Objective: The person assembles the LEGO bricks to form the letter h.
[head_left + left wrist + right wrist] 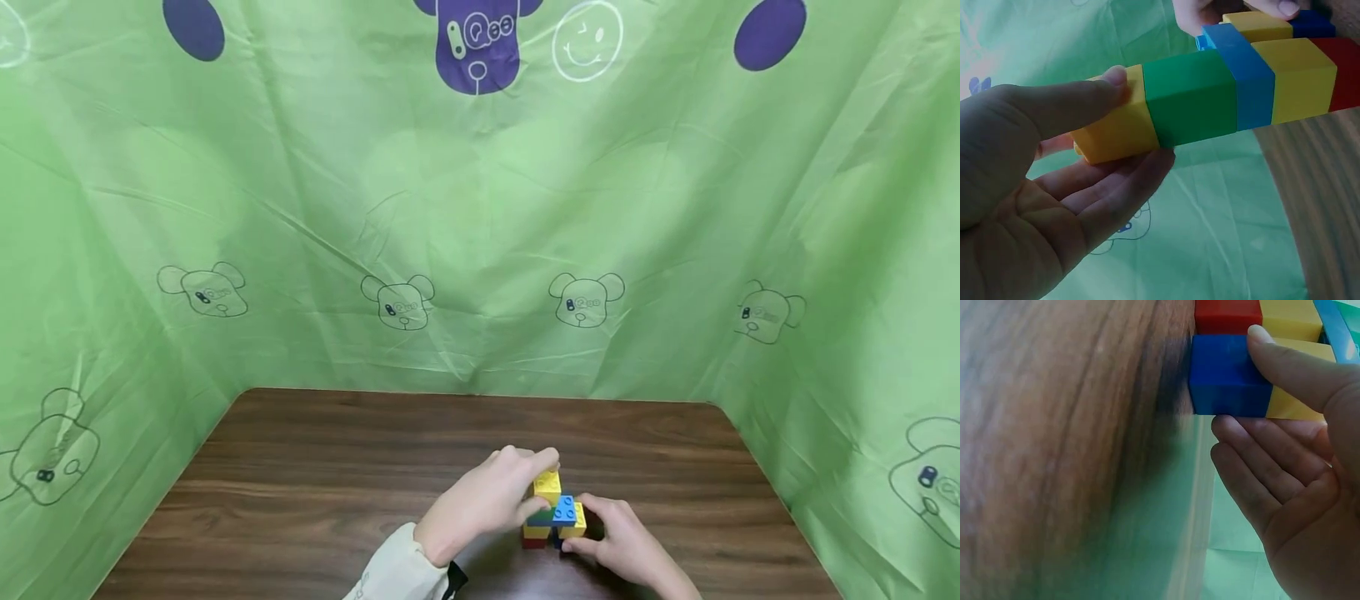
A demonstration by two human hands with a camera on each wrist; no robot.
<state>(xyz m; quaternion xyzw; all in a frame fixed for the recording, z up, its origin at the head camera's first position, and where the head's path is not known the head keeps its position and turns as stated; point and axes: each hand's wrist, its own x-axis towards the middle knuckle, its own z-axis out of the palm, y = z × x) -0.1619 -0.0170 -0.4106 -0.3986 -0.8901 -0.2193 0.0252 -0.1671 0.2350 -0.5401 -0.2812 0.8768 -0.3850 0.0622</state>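
Observation:
A small structure of toy building bricks stands on the wooden table. On top, my left hand [483,504] pinches a yellow brick [1116,128] between thumb and fingers. Below that come a green brick [1191,97] and a flatter light-blue brick [1250,81] bridging two columns. One column is a yellow brick [1304,81] over a red brick [1229,315]. The other has a yellow brick [1291,407] over a dark blue brick [1229,372]. My right hand [626,546] grips this second column from the right, thumb against its near side.
The dark wooden table [337,467] extends behind and to both sides of the structure. Green printed cloth [480,217] hangs behind the table and along its left and right sides.

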